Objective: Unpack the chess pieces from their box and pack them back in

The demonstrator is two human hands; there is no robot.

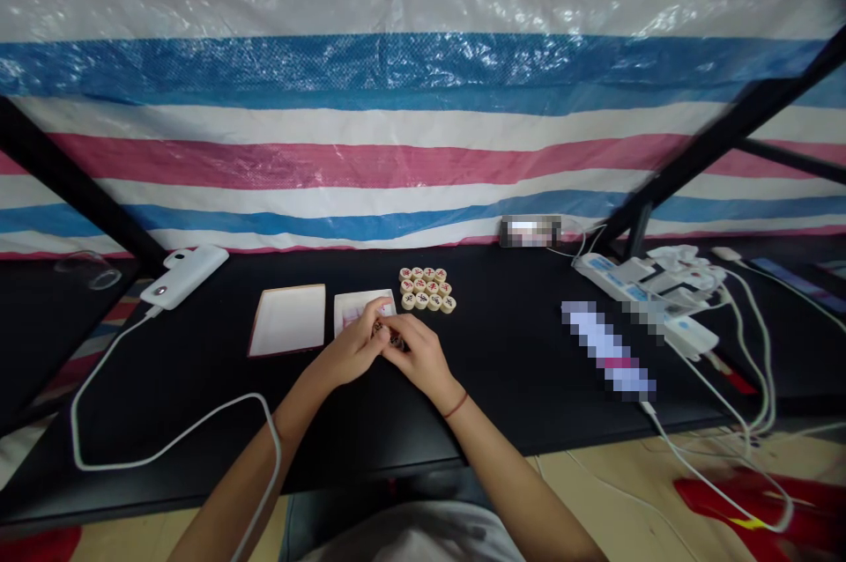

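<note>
My left hand (360,340) and my right hand (421,355) meet at the near right corner of a small white box (347,301). Their fingers are curled together around a few Chinese chess pieces (397,340), which show only partly between them. The fingers hide how many pieces there are. Purple-printed paper or plastic lies inside the box. Just beyond my right hand, several round cream Chinese chess pieces (421,287) lie face up in three rows, with red characters on the back rows and dark ones in front. A white-lined box lid (288,321) rests left of the box.
A white power bank (189,276) sits at the back left, its cable crossing my left forearm. To the right are a blurred-out phone (608,351), power strips (634,284) with plugs and several cables. A striped plastic sheet hangs behind the black table (502,403).
</note>
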